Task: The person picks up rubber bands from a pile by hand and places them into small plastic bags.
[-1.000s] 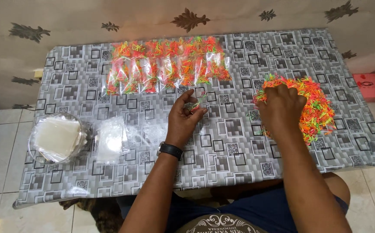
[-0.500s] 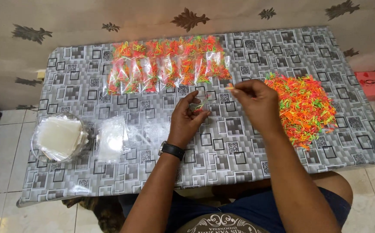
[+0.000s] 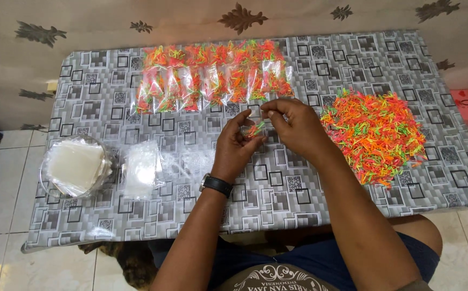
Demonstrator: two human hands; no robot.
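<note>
Filling a small clear plastic bag (image 3: 254,128) seemed the step in hand: the left hand (image 3: 237,146) pinched it above the grey patterned worktop (image 3: 298,188), while the right hand (image 3: 293,125) closed on its mouth, perhaps feeding in orange, green and pink strips. Next, more from the loose heap of strips (image 3: 376,134) would be called for.

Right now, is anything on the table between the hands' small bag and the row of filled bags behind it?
Nothing visible. Bare tablecloth separates the small bag, held by left hand and right hand, from the filled bags.
</note>
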